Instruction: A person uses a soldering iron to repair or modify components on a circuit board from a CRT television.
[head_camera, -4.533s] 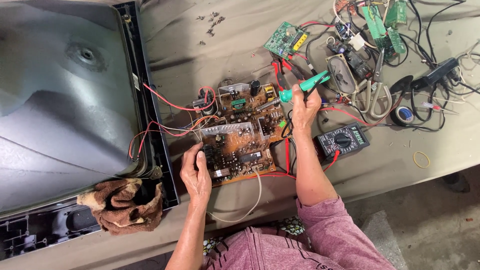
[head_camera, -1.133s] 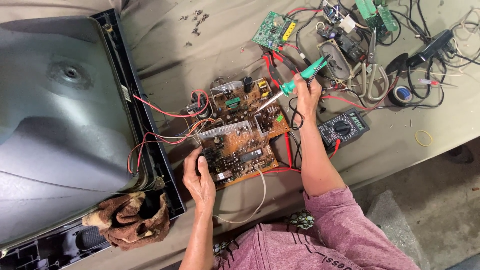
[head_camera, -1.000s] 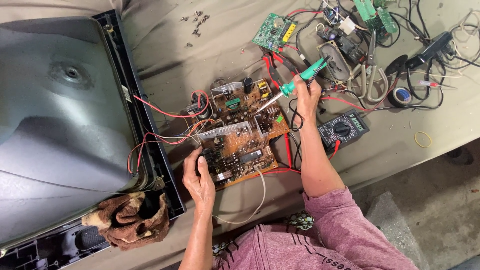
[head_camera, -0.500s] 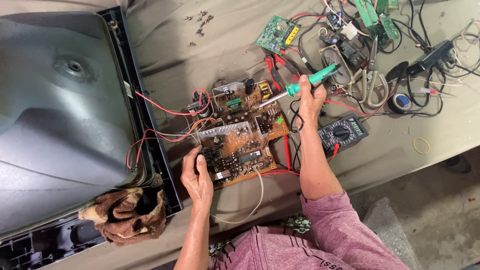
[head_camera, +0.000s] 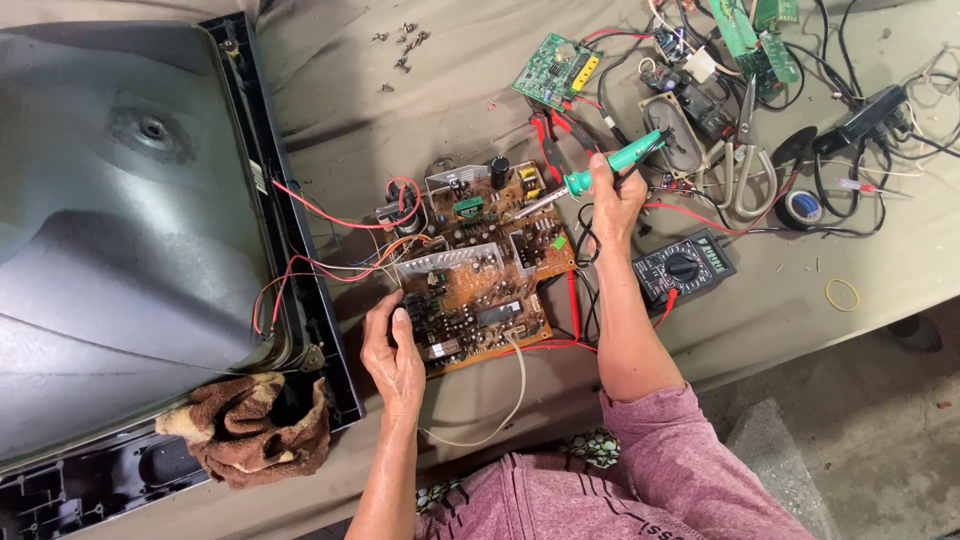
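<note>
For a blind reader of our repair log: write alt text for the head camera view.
A person's right hand holds a green-handled soldering iron with its tip over a brown circuit board on a cloth-covered table, while the left hand steadies the board's near edge. A multimeter lies to the right; a tube television lies face-down to the left.

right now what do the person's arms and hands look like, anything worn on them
Both hands, the left hand and the right hand, are bare: no gloves, and no rings or watch that can be made out. The forearms are uncovered. A pinkish-purple heathered short sleeve covers the right upper arm to about the elbow; the left sleeve is out of view.
</note>
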